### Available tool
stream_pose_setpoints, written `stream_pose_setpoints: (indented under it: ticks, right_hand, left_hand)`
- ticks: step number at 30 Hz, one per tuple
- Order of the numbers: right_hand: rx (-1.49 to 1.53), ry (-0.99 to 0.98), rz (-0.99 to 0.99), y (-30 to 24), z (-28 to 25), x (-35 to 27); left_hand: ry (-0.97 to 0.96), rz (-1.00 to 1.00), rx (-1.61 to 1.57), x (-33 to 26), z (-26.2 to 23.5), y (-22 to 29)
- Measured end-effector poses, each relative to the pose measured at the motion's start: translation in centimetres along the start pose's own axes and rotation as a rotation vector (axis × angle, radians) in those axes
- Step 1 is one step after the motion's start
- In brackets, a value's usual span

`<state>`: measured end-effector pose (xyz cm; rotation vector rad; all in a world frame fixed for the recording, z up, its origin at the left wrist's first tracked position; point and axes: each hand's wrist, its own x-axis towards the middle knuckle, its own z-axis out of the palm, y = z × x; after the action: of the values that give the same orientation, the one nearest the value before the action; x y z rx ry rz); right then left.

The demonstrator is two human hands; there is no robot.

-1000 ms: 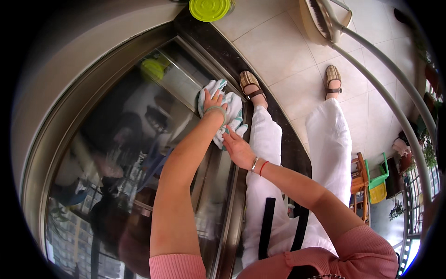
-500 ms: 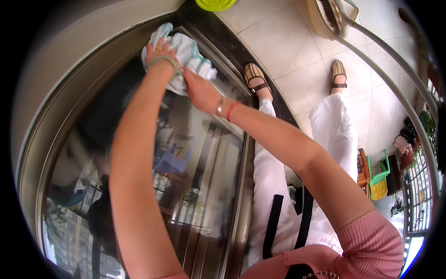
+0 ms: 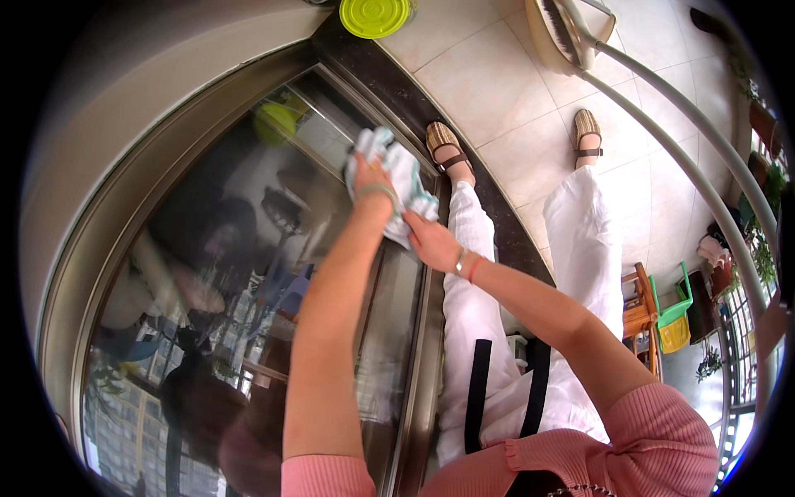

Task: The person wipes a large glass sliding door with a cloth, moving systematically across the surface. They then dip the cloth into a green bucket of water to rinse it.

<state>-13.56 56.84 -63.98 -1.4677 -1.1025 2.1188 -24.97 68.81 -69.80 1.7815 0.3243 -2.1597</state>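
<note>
- The left hand [image 3: 374, 178] is closed on a light cloth [image 3: 397, 184] with pale green stripes, pressing the bunched fabric flat against the glass door [image 3: 273, 273].
- The right hand [image 3: 431, 242] lies just below and to the right of it, fingers curled on the lower edge of the same cloth — both hands grip it together.
- The cloth sits on the upper part of the pane, close to the metal door frame [image 3: 426, 348] that runs down along the glass on its right side.
- The glass gives back dark, blurred reflections of a figure and of buildings; what lies behind it cannot be told.
- A thin band circles the left wrist; a bracelet and a red cord show on the right wrist [image 3: 465, 265].
- Pink ribbed sleeves [image 3: 646, 447] cover the upper arms, and white trousers [image 3: 580, 240] run down to woven sandals [image 3: 447, 149] on the pale tiled floor [image 3: 497, 83].
- A round lime-green lid [image 3: 374, 15] lies on the floor near the dark threshold — well apart from the hands.
- A curved metal railing [image 3: 662, 141] runs along the right, with a small wooden stool [image 3: 639, 302] and a green thing beside it.
</note>
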Motion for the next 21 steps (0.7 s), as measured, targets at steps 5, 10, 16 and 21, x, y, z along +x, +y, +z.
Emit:
stream_pose_setpoints:
  ticks: [5,10,16,21]
  right_hand:
    - [-0.018,0.071,-0.031,0.8,1.5,-3.3]
    - [0.001,0.08,-0.012,-0.5,2.1,1.4]
    - [-0.038,0.172,-0.179,-5.2,0.3,12.7]
    - [0.042,0.138,-0.177,-10.5,-2.2,17.6]
  left_hand:
    - [0.1,0.031,-0.123,-0.3,-0.3,3.0]
    - [0.07,-0.027,-0.155,3.9,2.0,-0.7]
    - [0.183,-0.279,-0.028,0.2,-2.1,-14.1]
    - [0.306,-0.345,-0.102,-4.5,-3.9,-19.8]
